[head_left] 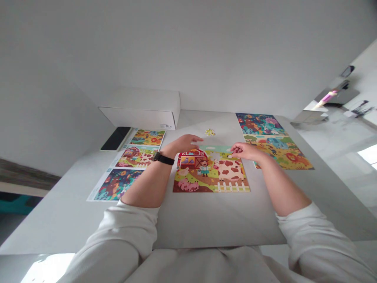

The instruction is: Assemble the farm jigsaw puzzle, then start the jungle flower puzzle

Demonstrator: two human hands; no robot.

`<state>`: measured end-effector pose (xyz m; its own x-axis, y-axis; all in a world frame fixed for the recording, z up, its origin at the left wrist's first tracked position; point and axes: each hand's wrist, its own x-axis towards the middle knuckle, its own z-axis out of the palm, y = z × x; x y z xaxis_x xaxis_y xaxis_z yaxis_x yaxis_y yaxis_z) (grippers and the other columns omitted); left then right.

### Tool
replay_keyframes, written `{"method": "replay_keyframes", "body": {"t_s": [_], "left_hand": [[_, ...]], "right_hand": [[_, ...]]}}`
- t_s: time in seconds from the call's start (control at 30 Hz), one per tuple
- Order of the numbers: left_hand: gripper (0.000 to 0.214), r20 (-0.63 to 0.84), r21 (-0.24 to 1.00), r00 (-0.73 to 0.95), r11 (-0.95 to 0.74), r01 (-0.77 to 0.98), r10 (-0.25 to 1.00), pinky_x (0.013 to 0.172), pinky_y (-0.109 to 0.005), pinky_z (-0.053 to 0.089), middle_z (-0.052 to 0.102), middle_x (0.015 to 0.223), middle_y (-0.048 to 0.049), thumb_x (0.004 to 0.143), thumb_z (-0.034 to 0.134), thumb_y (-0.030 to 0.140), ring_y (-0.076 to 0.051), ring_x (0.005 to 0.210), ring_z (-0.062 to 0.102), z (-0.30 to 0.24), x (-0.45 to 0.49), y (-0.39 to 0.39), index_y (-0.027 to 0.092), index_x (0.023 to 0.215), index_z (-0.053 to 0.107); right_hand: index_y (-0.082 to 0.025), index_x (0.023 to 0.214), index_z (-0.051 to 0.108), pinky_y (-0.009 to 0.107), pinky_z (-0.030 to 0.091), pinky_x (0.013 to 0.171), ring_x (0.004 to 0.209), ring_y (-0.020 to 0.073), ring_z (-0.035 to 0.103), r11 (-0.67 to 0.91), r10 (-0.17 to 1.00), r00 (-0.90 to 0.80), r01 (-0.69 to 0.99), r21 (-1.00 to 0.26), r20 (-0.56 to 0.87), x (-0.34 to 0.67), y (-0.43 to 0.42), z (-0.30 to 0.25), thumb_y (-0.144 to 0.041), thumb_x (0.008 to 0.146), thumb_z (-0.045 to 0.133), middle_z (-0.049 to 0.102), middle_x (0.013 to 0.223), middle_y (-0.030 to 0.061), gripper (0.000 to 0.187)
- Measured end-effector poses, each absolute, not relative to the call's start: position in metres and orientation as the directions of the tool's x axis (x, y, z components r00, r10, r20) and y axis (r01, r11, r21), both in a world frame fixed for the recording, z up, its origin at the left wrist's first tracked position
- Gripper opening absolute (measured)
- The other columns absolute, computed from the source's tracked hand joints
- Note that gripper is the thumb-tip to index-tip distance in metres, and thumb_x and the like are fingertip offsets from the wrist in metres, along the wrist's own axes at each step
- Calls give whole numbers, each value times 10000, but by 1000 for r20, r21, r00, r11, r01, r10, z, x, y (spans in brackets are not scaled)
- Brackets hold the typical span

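A farm jigsaw puzzle (212, 173) with a barn, a farmer, a pig and a spotted cow lies flat before me. My left hand (187, 143) is over its upper left edge, fingers stretched to the right and holding nothing. At the upper right corner, my right hand (243, 151) has its fingers curled together. A small pale spot shows at those fingertips; whether it is a loose piece or part of the picture I cannot tell. Beyond the puzzle sits a small pile of loose puzzle pieces (210, 132).
To the left, a printed reference sheet (107, 184) shows three pictures, beside a dark-screened phone (116, 138). A white box (138, 114) stands at the back left. On the right lie a night-scene puzzle (260, 124) and a safari puzzle (279, 151). A wall rises behind the table (218, 224).
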<state>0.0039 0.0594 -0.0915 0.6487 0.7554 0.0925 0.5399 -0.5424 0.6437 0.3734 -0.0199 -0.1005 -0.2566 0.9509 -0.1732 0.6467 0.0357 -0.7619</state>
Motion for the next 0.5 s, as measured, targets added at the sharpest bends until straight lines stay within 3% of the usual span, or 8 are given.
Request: {"method": "replay_keyframes", "body": {"t_s": [0.1,0.17,0.3,0.5], "left_hand": [[268,217,858,400,-370,357,890,873,-323,606,835,1055,-84,869,767,343,-194,926,772,-72,-7,68,206,1097,807],[241,272,936,186,-305,174,944,764,-268,584,808,916,-66,877,782,378,-139,775,724,-54,-15,70,185,1020,777],[299,265,959,-66,-270,-82,962,563,-185,479,665,674,19,921,765,488,-83,552,594,-21,-32,66,197,908,698],[531,245,953,-176,-270,-134,953,416,-230,328,415,473,64,961,678,648,-100,394,454,-9,-42,64,236,678,499]], "right_hand": [[-216,997,723,341,567,822,855,200,680,29,973,-202,587,-809,-111,377,-20,-92,-448,714,871,720,887,35,395],[-213,1031,725,351,570,839,872,207,683,45,985,-164,582,-812,-63,378,-18,-86,-419,744,848,723,919,49,374],[-213,1060,745,352,558,865,918,219,687,103,992,-125,650,-753,28,373,-5,-79,-393,833,779,746,979,71,292],[-188,1108,768,307,527,799,866,207,701,96,995,-101,785,-613,27,337,48,-82,-295,849,784,791,1012,83,281]]}}
